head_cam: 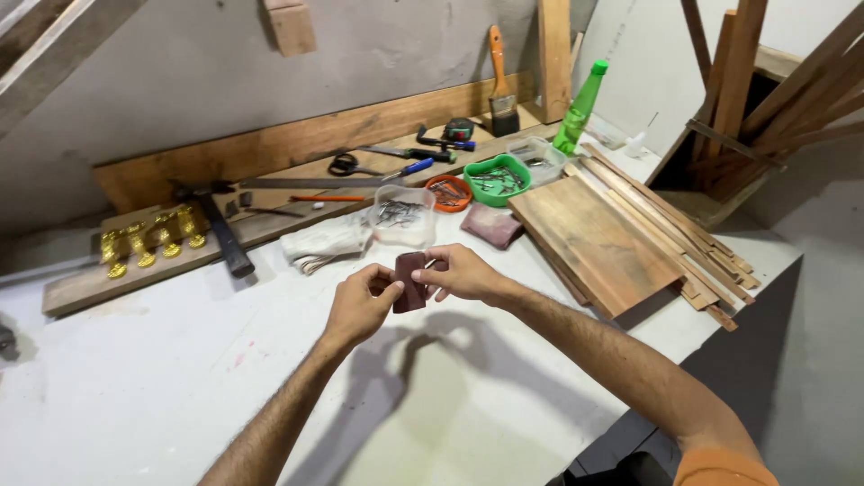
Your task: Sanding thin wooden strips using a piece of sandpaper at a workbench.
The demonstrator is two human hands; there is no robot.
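Both my hands meet above the white table (162,378), holding a small dark reddish-brown block (410,280), possibly folded sandpaper. My left hand (360,304) pinches its left edge with thumb and fingers. From the right, my right hand (463,272) grips its other edge. The block is held upright, a little above the table top. Just behind my hands stands a clear plastic tub of nails (401,215).
A second dark reddish pad (491,224) lies by stacked wooden boards and strips (612,234) at right. Behind are a folded cloth (326,241), orange (448,192) and green (498,178) bowls, hammer (221,232), scissors (346,165), paintbrush (500,85), green bottle (579,108), gold ornaments (151,238).
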